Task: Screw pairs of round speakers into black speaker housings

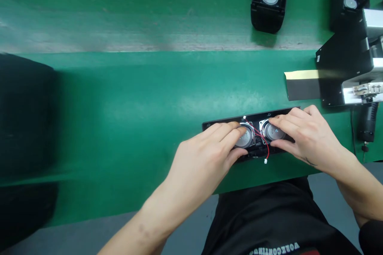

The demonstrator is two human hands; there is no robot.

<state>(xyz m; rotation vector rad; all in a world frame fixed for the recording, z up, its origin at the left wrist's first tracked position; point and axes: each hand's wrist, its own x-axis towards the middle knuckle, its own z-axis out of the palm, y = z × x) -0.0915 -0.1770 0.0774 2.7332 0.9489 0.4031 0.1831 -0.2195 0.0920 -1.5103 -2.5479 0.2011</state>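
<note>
A long black speaker panel (220, 124) lies at a slight slant near the bench's front edge. Two round grey speaker drivers sit in it side by side. Around the left driver (245, 138) curl the fingers and thumb of my left hand (206, 155). My right hand (308, 135) has its fingers and thumb about the right driver (273, 132). A red wire (267, 149) with white plugs at its ends crosses between the two drivers. The panel's outer ends are partly hidden under my hands.
Two black speaker housings (268, 18) (338, 4) with drivers and red wires stand at the back. A machine with a black side plate (344, 59) is at right, beside an electric screwdriver (368, 123) and a dark yellow-edged sheet (303, 87). Large dark objects (26, 115) stand at left.
</note>
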